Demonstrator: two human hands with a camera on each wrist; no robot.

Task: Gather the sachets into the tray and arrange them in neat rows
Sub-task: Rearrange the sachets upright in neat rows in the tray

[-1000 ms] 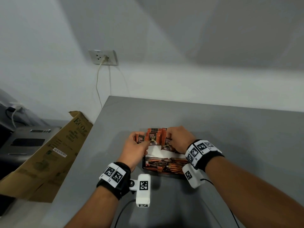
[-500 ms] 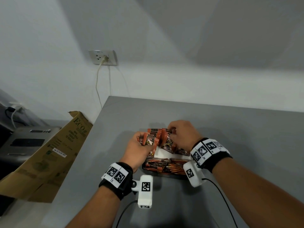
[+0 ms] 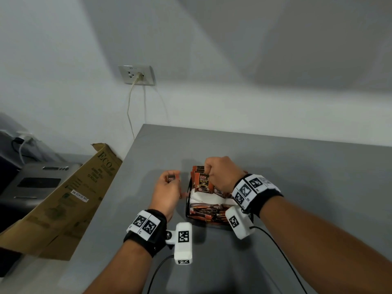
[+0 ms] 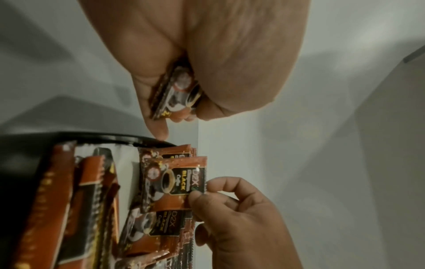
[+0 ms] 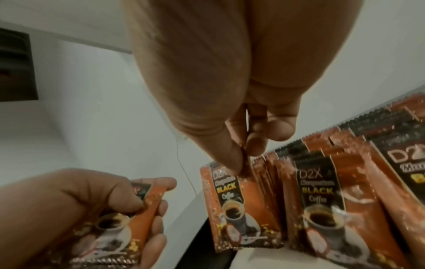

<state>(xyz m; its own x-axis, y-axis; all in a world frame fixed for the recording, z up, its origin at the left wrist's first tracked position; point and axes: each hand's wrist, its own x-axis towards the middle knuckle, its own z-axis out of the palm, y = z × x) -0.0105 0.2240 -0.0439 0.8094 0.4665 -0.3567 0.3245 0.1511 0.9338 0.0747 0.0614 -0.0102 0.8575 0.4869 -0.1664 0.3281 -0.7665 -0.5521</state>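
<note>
A black tray (image 3: 188, 205) with a white lining stands on the grey table (image 3: 297, 177). Long stick sachets (image 3: 209, 214) lie at its near end. Orange-and-black coffee sachets (image 3: 202, 183) stand upright in a row at its far end. My right hand (image 3: 209, 174) pinches the top edge of the front sachet (image 5: 230, 200) between thumb and forefinger (image 5: 232, 156). My left hand (image 3: 170, 183) is just left of the tray, off the rim, and holds one sachet (image 3: 171, 178) in its curled fingers. In the left wrist view that sachet (image 4: 177, 91) sits above the tray rim (image 4: 115, 139).
A cardboard box (image 3: 63, 198) leans against the table's left edge, with a grey machine (image 3: 36, 183) beyond it. A wall socket (image 3: 136, 75) with a plugged cable is behind. The wrist cameras' cables (image 3: 282, 251) trail over the near table.
My left hand has drawn away to the left of the tray with one sachet. My right hand has stayed at the far row, pinching a standing sachet.
</note>
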